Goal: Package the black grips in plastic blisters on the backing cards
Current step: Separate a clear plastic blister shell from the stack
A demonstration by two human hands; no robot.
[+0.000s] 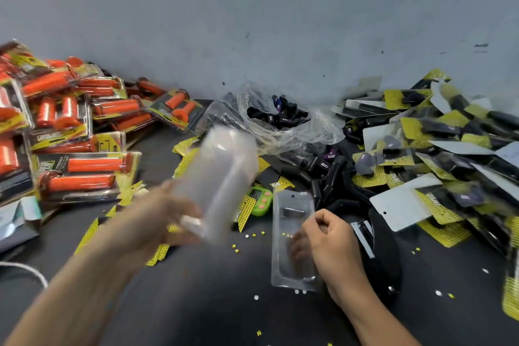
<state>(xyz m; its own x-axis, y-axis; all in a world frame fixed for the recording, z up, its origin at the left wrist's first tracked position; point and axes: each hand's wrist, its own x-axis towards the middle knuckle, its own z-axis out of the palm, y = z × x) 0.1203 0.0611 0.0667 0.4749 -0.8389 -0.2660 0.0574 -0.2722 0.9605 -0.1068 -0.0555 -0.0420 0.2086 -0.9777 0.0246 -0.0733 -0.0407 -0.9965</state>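
Well out to the left of the left hand, finished packs of orange grips (70, 135) are heaped, seemingly set aside away from the working patch. The left hand (157, 222) is held up above the dark table (224, 303), and a stack of clear plastic blisters (222, 177) is gripped at its lower end. It is all blurred, so the exact lie of the fingers cannot be told. The stack is judged to be the supply from which single shells are taken. Just beyond that hand, yellow backing cards (185, 160) are strewn within easy reach for the carding step. Between the hands and a little beyond, a green timer (261, 201) is seen.

Next, a single blister (292, 239) is pinched along its right edge by the right hand (334, 244). The fingers are curled, and some show through the plastic. Nothing is seen in its cavity, so it is probably being readied for loading. The black grips (317, 171) are found beyond the right hand in a loose heap, with more in a clear plastic bag (280, 115) further back. None is held in either hand. Just right of the right hand a black tool (379, 247), perhaps a stapler, is lying. Further right, finished black-grip packs (435, 149) are piled.
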